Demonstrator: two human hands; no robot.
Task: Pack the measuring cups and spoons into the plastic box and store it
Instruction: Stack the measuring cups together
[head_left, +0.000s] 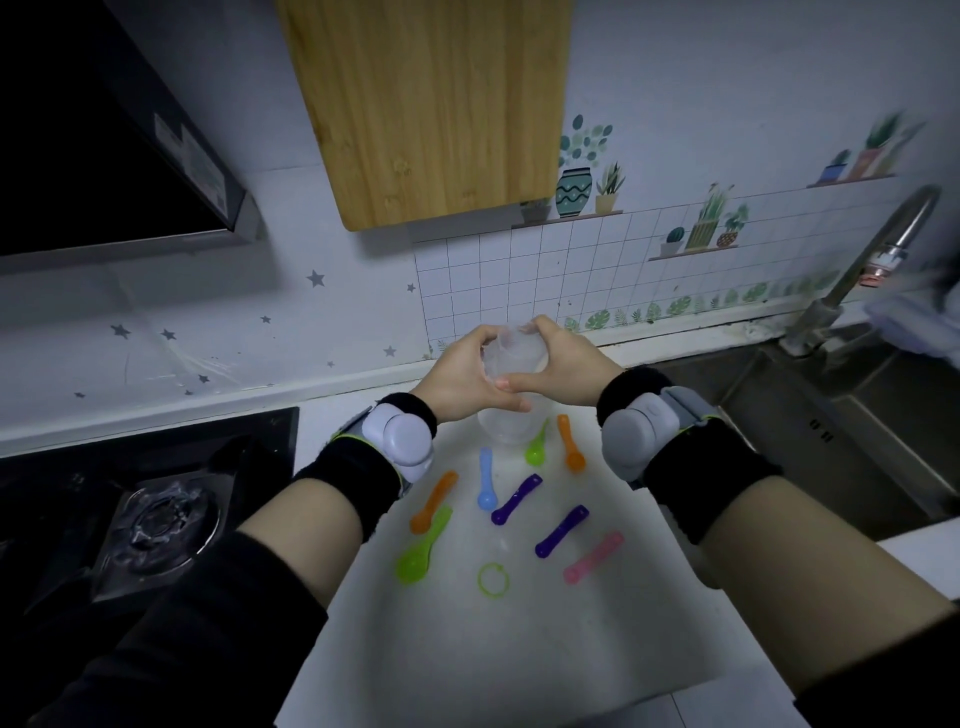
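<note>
Clear cup (514, 356) held over scattered spoons (516, 500), stove (161, 519) left, sink (831, 415) right

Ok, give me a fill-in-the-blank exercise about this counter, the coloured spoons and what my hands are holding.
1. The left hand and right hand grip a clear plastic container, while the pink measuring spoon lies on the white ____.
2. The loose ring is ____.
3. The purple measuring spoons number ____.
4. The faucet stands on the person's ____ side.
Missing words: counter; green; two; right.
</note>
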